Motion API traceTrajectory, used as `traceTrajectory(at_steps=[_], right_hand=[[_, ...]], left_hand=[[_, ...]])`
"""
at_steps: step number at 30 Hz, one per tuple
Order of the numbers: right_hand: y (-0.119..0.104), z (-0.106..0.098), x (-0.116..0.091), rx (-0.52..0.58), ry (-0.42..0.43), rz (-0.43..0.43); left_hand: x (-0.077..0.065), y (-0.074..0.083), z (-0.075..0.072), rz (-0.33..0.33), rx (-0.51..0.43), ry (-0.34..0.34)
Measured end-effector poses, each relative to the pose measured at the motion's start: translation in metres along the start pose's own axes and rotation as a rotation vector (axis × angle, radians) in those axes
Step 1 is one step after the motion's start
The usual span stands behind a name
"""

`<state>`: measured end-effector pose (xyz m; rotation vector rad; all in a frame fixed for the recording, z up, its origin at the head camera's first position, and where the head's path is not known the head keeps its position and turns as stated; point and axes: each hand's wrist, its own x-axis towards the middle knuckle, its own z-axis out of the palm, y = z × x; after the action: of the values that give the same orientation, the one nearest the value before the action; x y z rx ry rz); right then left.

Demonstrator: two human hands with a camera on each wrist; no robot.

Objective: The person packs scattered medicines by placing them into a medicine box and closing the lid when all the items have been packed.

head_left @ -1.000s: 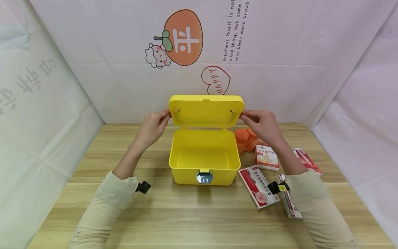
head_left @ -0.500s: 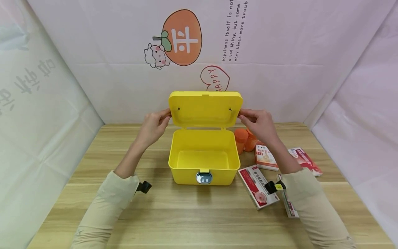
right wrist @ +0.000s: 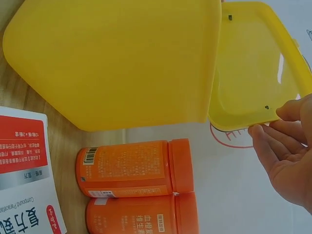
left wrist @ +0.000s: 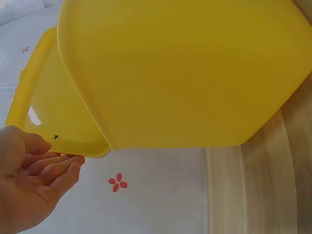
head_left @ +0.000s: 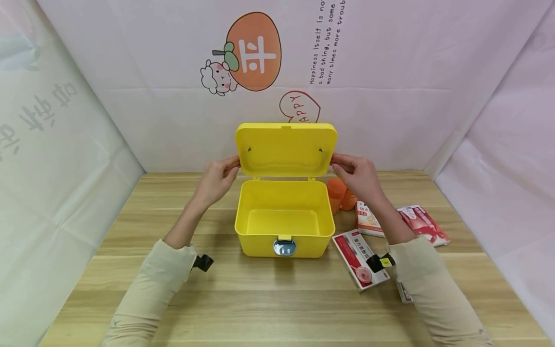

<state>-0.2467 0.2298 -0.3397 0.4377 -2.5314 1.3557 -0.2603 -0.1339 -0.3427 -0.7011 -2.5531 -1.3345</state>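
Note:
A yellow plastic box [head_left: 257,246] stands on the wooden table, its hinged lid [head_left: 286,149] raised at the back. A silver latch [head_left: 284,247] is on its front wall, and the inside shows bare. My left hand [head_left: 217,180] holds the lid's left edge between thumb and fingers. On the opposite side, my right hand [head_left: 360,177] holds the right edge likewise. The left wrist view shows the thumb and fingers of the left hand [left wrist: 39,180] at the lid's rim. In the right wrist view, the right hand [right wrist: 290,146] touches the rim the same way.
Two orange bottles [head_left: 336,195] stand right of the box. A red-and-white medicine box [head_left: 360,260], a bandage box [head_left: 367,220] and another red-and-white packet [head_left: 422,224] lie nearby. One more box [head_left: 404,291] is partly under the right sleeve. A white printed cloth [head_left: 173,115] hangs behind.
The lid has tilted further back and stands more upright, its upper edge higher in view. Both hands have stayed at its sides, the right one shifting slightly left.

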Motion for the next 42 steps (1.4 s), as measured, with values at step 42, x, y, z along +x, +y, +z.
traceTrajectory(at_steps=[42], right_hand=[[0.014, 0.010, 0.032, 0.045, 0.011, 0.152]], left_hand=[[0.026, -0.028, 0.010, 0.005, -0.017, 0.060]])
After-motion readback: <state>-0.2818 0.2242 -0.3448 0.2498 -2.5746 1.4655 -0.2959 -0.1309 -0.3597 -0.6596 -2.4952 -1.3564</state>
